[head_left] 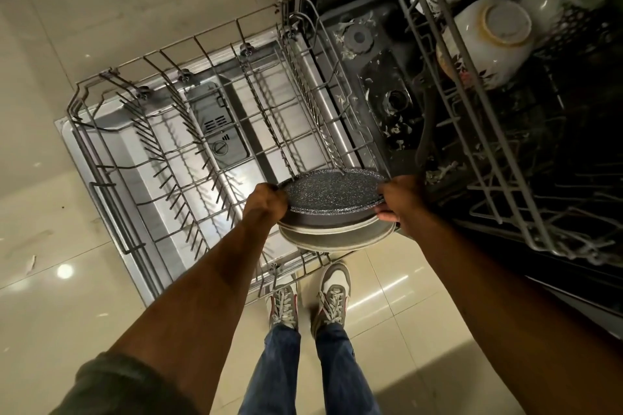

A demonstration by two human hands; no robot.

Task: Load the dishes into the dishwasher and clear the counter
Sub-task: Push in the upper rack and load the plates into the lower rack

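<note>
Both hands gripped a stack of plates (332, 212) by its rim in the head view: the left hand (268, 200) at nine o'clock, the right hand (401, 200) at three o'clock. Its top plate was dark and speckled, with pale ones beneath. It hung over the near edge of the pulled-out lower rack (188, 131). At one o'clock, the upper rack (472, 84) carried white cups (492, 40) placed upside down.

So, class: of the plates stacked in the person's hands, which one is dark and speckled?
The top plate. Its surface is dark grey with speckles, while the plates under it are pale and plain.
</note>
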